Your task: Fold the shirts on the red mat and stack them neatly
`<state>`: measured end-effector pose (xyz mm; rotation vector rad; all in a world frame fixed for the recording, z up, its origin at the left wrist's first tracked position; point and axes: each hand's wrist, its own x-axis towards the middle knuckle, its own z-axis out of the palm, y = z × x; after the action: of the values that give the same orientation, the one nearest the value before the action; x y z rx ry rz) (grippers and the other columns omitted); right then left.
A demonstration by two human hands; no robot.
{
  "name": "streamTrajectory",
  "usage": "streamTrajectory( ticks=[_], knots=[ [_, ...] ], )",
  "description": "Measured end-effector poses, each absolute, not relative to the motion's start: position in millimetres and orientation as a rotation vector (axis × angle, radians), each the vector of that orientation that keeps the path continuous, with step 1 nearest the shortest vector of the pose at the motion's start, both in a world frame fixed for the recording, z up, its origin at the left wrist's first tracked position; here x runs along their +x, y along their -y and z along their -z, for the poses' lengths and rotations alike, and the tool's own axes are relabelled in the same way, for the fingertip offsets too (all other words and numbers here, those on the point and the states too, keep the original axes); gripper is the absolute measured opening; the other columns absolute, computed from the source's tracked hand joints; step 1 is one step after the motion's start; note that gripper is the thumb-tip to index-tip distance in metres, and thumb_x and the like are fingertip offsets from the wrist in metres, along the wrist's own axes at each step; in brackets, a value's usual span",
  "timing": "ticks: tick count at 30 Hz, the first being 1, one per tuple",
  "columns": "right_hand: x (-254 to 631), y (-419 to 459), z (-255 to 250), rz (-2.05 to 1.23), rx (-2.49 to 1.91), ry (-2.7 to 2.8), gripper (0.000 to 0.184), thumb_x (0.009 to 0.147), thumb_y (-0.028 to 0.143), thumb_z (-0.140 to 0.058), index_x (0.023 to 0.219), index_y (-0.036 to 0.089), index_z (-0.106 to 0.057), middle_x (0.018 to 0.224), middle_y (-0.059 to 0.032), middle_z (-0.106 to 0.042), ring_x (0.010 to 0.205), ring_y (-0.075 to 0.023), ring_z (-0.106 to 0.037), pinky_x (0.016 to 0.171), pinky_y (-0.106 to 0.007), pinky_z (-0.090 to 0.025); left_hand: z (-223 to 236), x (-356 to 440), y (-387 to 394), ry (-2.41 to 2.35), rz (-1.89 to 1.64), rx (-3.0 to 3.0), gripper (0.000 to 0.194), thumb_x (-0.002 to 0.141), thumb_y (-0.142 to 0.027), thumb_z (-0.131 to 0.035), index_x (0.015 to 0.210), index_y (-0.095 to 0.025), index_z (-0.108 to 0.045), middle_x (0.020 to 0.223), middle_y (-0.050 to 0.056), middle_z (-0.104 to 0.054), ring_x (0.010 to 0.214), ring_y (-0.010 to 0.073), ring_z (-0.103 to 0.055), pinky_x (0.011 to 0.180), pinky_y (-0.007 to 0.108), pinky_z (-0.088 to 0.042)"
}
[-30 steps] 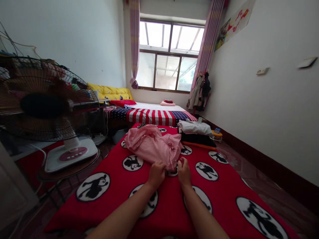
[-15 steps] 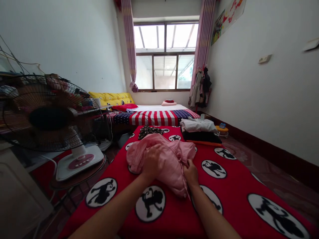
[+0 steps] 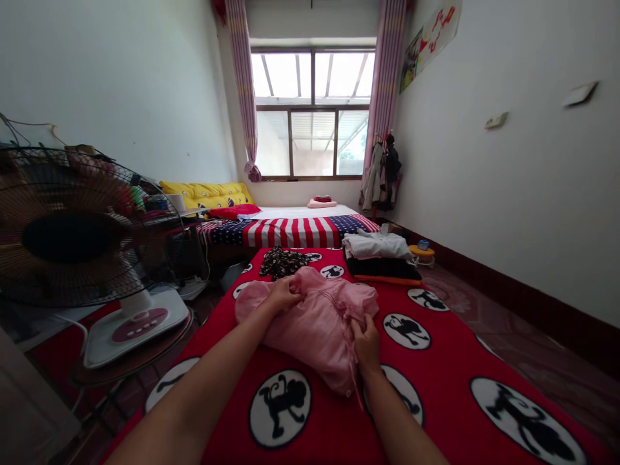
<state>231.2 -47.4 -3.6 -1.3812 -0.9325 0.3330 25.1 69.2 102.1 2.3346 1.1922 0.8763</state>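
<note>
A crumpled pink shirt [image 3: 314, 326] with small buttons along one edge lies on the red monkey-patterned blanket [image 3: 450, 374]. My left hand [image 3: 287, 296] grips its upper left part, fingers curled into the cloth. At the shirt's right side, my right hand [image 3: 365, 339] pinches the fabric by the buttoned edge. Just beyond the shirt is a dark floral garment [image 3: 283, 261], apart from both hands.
Folded clothes, a white garment [image 3: 378, 245] on black ones [image 3: 382, 266], are stacked at the far right of the blanket. A fan [image 3: 140, 316] stands on a stool at left. Behind is a bed with a striped cover [image 3: 290, 231].
My left hand has moved left and away from me across the shirt and now grips its upper part. My right hand stays on the buttoned edge. The view has shifted slightly right.
</note>
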Motion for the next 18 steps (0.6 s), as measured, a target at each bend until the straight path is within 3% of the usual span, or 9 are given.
streamTrajectory(
  ticks=[2, 6, 8, 10, 12, 14, 16, 18],
  knots=[
    [230.5, 50.1, 2.4, -0.199, -1.392, 0.835, 0.044, 0.081, 0.049, -0.047, 0.108, 0.015, -0.055, 0.104, -0.0140, -0.065, 0.097, -0.0275, -0.060, 0.086, -0.037, -0.044, -99.9, 42.8, -44.7, -1.139, -0.848, 2.386, 0.013, 0.075, -0.024, -0.062, 0.083, -0.014, -0.065, 0.080, 0.003, -0.068, 0.076, 0.0177, -0.062, 0.070, 0.026, -0.045],
    [228.1, 57.9, 0.6, 0.012, -1.367, 0.844, 0.055, 0.085, 0.053, -0.041, 0.120, 0.012, -0.048, 0.123, -0.0197, -0.055, 0.114, -0.0298, -0.052, 0.095, -0.042, -0.040, -90.1, 71.9, 29.0, -0.895, -0.620, 2.710, 0.012, 0.075, -0.026, -0.060, 0.082, -0.019, -0.067, 0.078, 0.003, -0.068, 0.073, 0.0176, -0.061, 0.066, 0.026, -0.041],
    [225.6, 61.1, 0.4, -0.041, -1.363, 0.945, 0.060, 0.083, 0.053, -0.045, 0.128, 0.013, -0.043, 0.126, -0.0188, -0.054, 0.113, -0.0295, -0.054, 0.091, -0.041, -0.043, -88.4, 78.3, 62.9, -0.757, -0.299, 2.839, 0.023, 0.071, -0.035, -0.066, 0.088, -0.019, -0.068, 0.079, 0.005, -0.069, 0.071, 0.0201, -0.062, 0.061, 0.027, -0.042],
    [222.8, 62.4, 1.0, -0.147, -1.435, 1.010, 0.062, 0.077, 0.052, -0.053, 0.126, 0.015, -0.045, 0.115, -0.0157, -0.061, 0.100, -0.0291, -0.061, 0.079, -0.038, -0.047, -92.2, 79.6, 80.3, -0.655, -0.021, 2.859, 0.037, 0.067, -0.047, -0.071, 0.089, -0.017, -0.069, 0.077, 0.007, -0.070, 0.067, 0.0215, -0.062, 0.057, 0.027, -0.041],
    [220.7, 61.2, 2.6, -0.246, -1.531, 1.043, 0.052, 0.069, 0.047, -0.061, 0.111, 0.017, -0.054, 0.092, -0.0099, -0.067, 0.080, -0.0273, -0.064, 0.065, -0.034, -0.047, -101.8, 78.4, 75.2, -0.539, 0.084, 2.782, 0.034, 0.072, -0.048, -0.067, 0.085, -0.017, -0.072, 0.074, 0.006, -0.070, 0.064, 0.0189, -0.062, 0.055, 0.025, -0.042],
    [219.7, 58.1, 5.5, -0.323, -1.526, 1.068, 0.031, 0.059, 0.036, -0.065, 0.084, 0.019, -0.060, 0.071, -0.0043, -0.065, 0.064, -0.0235, -0.060, 0.058, -0.031, -0.043, -114.5, 77.3, 50.1, -0.571, -0.031, 2.696, 0.024, 0.082, -0.036, -0.058, 0.083, -0.019, -0.074, 0.072, 0.002, -0.071, 0.063, 0.0149, -0.062, 0.056, 0.022, -0.043],
    [219.6, 54.1, 9.2, -0.374, -1.431, 1.068, 0.013, 0.051, 0.025, -0.061, 0.063, 0.020, -0.057, 0.058, -0.0016, -0.060, 0.056, -0.0198, -0.056, 0.055, -0.029, -0.041, -125.5, 76.5, 14.4, -0.890, -0.318, 2.692, 0.026, 0.085, -0.025, -0.049, 0.092, -0.019, -0.074, 0.080, 0.002, -0.073, 0.070, 0.0145, -0.064, 0.063, 0.021, -0.046],
    [220.0, 50.8, 12.4, -0.396, -1.357, 1.050, 0.005, 0.049, 0.021, -0.055, 0.054, 0.021, -0.054, 0.053, -0.0011, -0.058, 0.055, -0.0183, -0.054, 0.055, -0.028, -0.041, -130.4, 74.8, -20.4, -1.213, -0.580, 2.712, 0.038, 0.086, -0.016, -0.042, 0.114, -0.018, -0.067, 0.103, 0.006, -0.071, 0.092, 0.0178, -0.065, 0.082, 0.025, -0.047]
  ],
)
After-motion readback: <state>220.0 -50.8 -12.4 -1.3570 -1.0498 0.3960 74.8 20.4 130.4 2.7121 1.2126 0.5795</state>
